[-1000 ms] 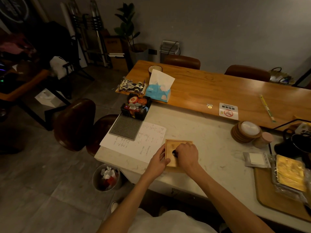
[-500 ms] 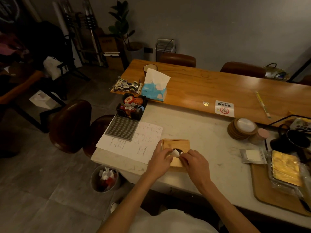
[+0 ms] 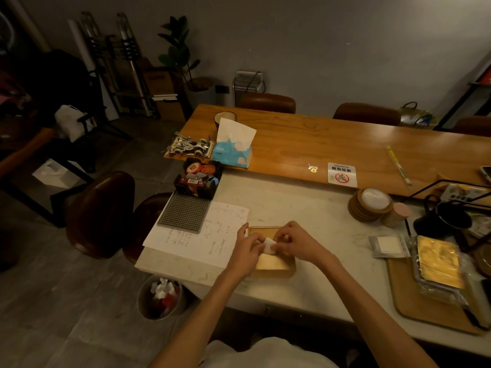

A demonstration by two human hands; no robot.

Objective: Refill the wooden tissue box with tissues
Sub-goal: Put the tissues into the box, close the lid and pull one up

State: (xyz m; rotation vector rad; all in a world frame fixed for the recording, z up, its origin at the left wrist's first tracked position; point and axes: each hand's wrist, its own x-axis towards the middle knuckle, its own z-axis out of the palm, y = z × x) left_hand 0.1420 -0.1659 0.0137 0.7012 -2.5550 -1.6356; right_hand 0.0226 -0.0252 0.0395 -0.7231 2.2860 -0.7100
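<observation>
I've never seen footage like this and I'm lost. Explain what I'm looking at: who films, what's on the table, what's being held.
No machine here: a person wears a camera on the head, looking down at their own bare hands. On the pale table sits a wooden tissue box; the left hand and right hand both pinch a white tissue at its top opening. Nearby lie a written sheet of paper, a stack of coasters and a wooden tray. A blue tissue pack stands on the brown table beyond.
</observation>
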